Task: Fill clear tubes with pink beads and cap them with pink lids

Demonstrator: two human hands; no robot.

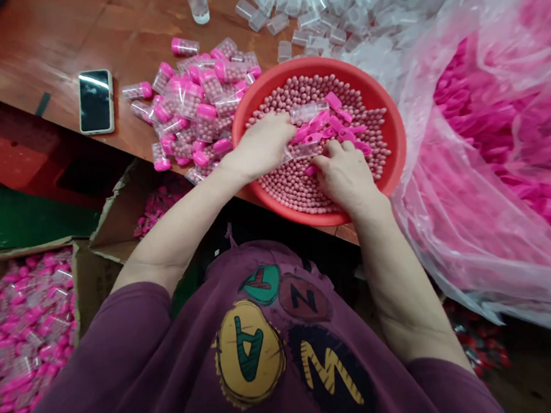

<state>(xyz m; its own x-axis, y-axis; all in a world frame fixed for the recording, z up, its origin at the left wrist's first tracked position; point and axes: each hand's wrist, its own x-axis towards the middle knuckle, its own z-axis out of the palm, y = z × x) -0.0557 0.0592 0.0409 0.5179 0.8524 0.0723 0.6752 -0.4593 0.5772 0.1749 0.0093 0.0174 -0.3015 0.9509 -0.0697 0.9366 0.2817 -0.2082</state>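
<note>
A red basin [397, 146] holds a bed of small pink beads [294, 198], with several bright pink plastic pieces [326, 124] lying on top. My left hand [268, 142] reaches in from the left, its fingers closed on a clear plastic tube [306, 150] that lies low over the beads. Just beyond those fingers, another clear tube [312, 111] rests among the pink pieces. My right hand [346, 175] is inside the basin's near right side, fingers curled and pinched, with a bit of pink plastic [310, 171] showing at the thumb tip.
Bead-filled tubes with pink caps [199, 102] are heaped left of the basin. A phone [96, 102] and a clear cup [198, 3] stand on the table. Empty tubes [317, 9] pile up behind; a plastic bag [436, 215] of pink pieces lies right. Cardboard boxes [84, 274] sit below left.
</note>
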